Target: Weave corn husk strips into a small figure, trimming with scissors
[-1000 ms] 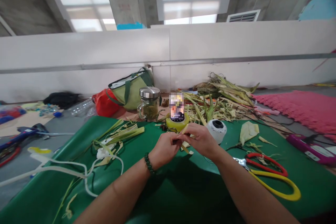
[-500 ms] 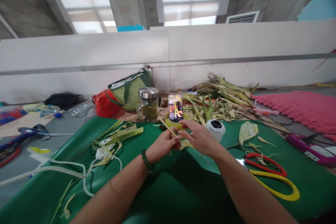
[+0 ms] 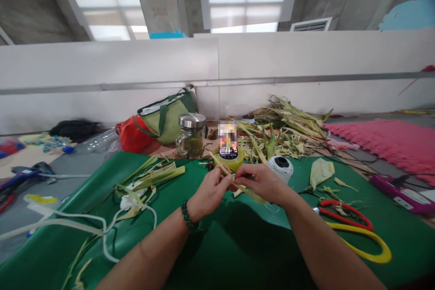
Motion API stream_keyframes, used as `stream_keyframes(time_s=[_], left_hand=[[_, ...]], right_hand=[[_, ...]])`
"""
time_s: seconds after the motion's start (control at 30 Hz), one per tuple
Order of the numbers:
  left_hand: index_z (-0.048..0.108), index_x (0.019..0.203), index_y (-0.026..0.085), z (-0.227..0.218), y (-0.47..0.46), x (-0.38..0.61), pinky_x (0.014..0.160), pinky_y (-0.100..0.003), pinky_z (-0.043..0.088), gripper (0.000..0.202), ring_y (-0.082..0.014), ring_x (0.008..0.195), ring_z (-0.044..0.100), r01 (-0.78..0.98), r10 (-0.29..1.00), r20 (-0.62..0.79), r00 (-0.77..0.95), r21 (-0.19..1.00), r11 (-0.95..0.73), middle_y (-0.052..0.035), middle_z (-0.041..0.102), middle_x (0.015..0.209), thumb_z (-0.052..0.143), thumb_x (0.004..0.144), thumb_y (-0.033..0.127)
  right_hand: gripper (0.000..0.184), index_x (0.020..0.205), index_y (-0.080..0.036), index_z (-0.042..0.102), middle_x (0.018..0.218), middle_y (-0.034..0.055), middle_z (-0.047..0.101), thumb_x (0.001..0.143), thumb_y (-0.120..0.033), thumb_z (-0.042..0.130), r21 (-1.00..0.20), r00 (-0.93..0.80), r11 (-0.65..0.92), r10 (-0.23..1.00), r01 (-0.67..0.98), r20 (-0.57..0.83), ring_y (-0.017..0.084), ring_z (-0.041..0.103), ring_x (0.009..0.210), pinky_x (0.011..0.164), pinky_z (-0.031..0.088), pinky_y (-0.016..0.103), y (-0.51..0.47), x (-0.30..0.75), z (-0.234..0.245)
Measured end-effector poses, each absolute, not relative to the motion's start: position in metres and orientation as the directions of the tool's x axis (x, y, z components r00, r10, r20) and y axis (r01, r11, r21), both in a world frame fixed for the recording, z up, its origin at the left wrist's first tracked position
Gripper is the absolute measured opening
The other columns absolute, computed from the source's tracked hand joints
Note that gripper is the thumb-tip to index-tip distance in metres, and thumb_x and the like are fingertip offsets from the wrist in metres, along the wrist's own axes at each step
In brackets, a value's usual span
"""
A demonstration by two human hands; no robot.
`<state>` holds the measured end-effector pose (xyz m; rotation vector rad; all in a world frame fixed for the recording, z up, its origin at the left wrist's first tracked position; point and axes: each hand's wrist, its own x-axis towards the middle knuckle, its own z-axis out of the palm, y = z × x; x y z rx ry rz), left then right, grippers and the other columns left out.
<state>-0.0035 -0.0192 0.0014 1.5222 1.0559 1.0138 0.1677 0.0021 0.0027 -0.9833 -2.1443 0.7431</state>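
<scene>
My left hand [image 3: 210, 191], with a green bead bracelet [image 3: 186, 215] at its wrist, is closed on a pale strip of corn husk [image 3: 254, 195]. The strip runs slantwise past both hands, one end up toward the phone and the other down to the right. My right hand [image 3: 263, 182] pinches the strip close beside the left fingers. Just beyond the hands a phone [image 3: 228, 150] leans upright in a yellow-green holder [image 3: 238, 161]. A white thread spool [image 3: 282, 171] stands right of my right hand. Scissors with red and yellow handles [image 3: 372, 249] lie by my right forearm.
Husk strips [image 3: 166, 173] and white cords [image 3: 73, 221] lie on the green mat [image 3: 183, 258] at left. Behind are a glass jar [image 3: 192, 138], a green bag [image 3: 159, 124] and a heap of husks [image 3: 288, 138]. A purple power strip [image 3: 401, 194] lies at right.
My right hand has come down and its fingers have closed on the husk strip. More of the strip now shows below the right hand. The left hand keeps its grip.
</scene>
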Motion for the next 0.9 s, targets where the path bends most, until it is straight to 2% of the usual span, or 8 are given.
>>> stream_keyframes(time_s=[0.13, 0.27, 0.33, 0.43, 0.53, 0.6, 0.67, 0.9], left_hand=[[0.044, 0.070, 0.019, 0.004, -0.020, -0.005, 0.059, -0.027, 0.048, 0.019, -0.0156, 0.065, 0.060, 0.255, 0.962, 0.140, 0.233, 0.946, -0.199, 0.0004, 0.055, 0.069, 0.044, 0.083, 0.033], [0.049, 0.072, 0.018, -0.001, -0.019, -0.003, 0.069, -0.030, 0.046, 0.018, -0.0171, 0.073, 0.055, 0.377, 0.936, 0.280, 0.214, 0.860, -0.344, -0.0039, 0.058, 0.076, 0.043, 0.083, 0.030], [0.050, 0.074, 0.017, -0.002, -0.020, -0.002, 0.067, -0.030, 0.047, 0.020, -0.0174, 0.073, 0.056, 0.349, 0.934, 0.272, 0.230, 0.873, -0.340, -0.0047, 0.058, 0.078, 0.042, 0.084, 0.033], [0.048, 0.073, 0.018, 0.000, -0.022, -0.003, 0.056, -0.027, 0.046, 0.024, -0.0150, 0.061, 0.056, 0.305, 0.950, 0.181, 0.254, 0.917, -0.256, -0.0021, 0.054, 0.074, 0.040, 0.086, 0.037], [0.050, 0.067, 0.019, 0.006, -0.024, -0.004, 0.065, -0.028, 0.046, 0.022, -0.0163, 0.069, 0.056, 0.355, 0.938, 0.264, 0.226, 0.874, -0.332, -0.0022, 0.055, 0.073, 0.044, 0.084, 0.032], [0.051, 0.063, 0.019, 0.009, -0.025, -0.006, 0.075, -0.030, 0.043, 0.019, -0.0184, 0.079, 0.055, 0.384, 0.908, 0.377, 0.186, 0.822, -0.420, -0.0032, 0.057, 0.073, 0.048, 0.080, 0.027], [0.052, 0.060, 0.019, 0.011, -0.026, -0.006, 0.076, -0.030, 0.042, 0.017, -0.0186, 0.079, 0.054, 0.362, 0.897, 0.413, 0.155, 0.821, -0.441, -0.0032, 0.058, 0.071, 0.049, 0.076, 0.024], [0.052, 0.055, 0.017, 0.015, -0.020, -0.010, 0.062, -0.026, 0.041, 0.018, -0.0151, 0.065, 0.051, 0.169, 0.955, 0.259, 0.146, 0.944, -0.282, -0.0012, 0.054, 0.062, 0.053, 0.071, 0.026]], right_hand=[[0.008, 0.083, -0.018, 0.064, 0.070, -0.0001, 0.065, 0.081, -0.023, 0.058, -0.734, -0.492, 0.540, 0.810, 0.411, 0.319, 0.013, 0.059, 0.064, 0.059, 0.045, 0.022, -0.001, 0.165, 0.003], [0.024, 0.099, -0.019, 0.062, 0.079, 0.0023, 0.068, 0.076, -0.024, 0.066, -0.701, -0.451, 0.553, 0.819, 0.451, 0.356, 0.015, 0.064, 0.070, 0.062, 0.048, 0.024, -0.005, 0.160, 0.002], [0.014, 0.089, -0.019, 0.062, 0.078, 0.0021, 0.068, 0.076, -0.018, 0.063, -0.609, -0.450, 0.612, 0.788, 0.504, 0.420, 0.014, 0.062, 0.067, 0.061, 0.047, 0.024, -0.006, 0.158, 0.000], [0.006, 0.076, -0.018, 0.061, 0.070, 0.0013, 0.064, 0.076, -0.014, 0.057, -0.504, -0.466, 0.695, 0.719, 0.513, 0.516, 0.013, 0.058, 0.063, 0.057, 0.044, 0.022, -0.006, 0.156, -0.003], [0.007, 0.073, -0.018, 0.060, 0.069, 0.0010, 0.063, 0.074, -0.013, 0.055, -0.475, -0.469, 0.738, 0.673, 0.480, 0.572, 0.013, 0.057, 0.063, 0.058, 0.043, 0.022, -0.006, 0.155, -0.005], [0.009, 0.070, -0.018, 0.060, 0.065, 0.0002, 0.062, 0.072, -0.012, 0.054, -0.489, -0.464, 0.732, 0.680, 0.475, 0.568, 0.012, 0.055, 0.058, 0.055, 0.042, 0.021, -0.007, 0.155, -0.005], [0.010, 0.066, -0.018, 0.060, 0.060, -0.0006, 0.060, 0.070, -0.012, 0.053, -0.525, -0.437, 0.707, 0.706, 0.474, 0.557, 0.011, 0.052, 0.054, 0.052, 0.040, 0.020, -0.008, 0.155, -0.003], [0.012, 0.066, -0.016, 0.059, 0.053, -0.0033, 0.051, 0.074, -0.026, 0.059, -0.809, -0.403, 0.507, 0.834, 0.296, 0.375, 0.007, 0.041, 0.045, 0.042, 0.030, 0.019, -0.006, 0.160, 0.005]])
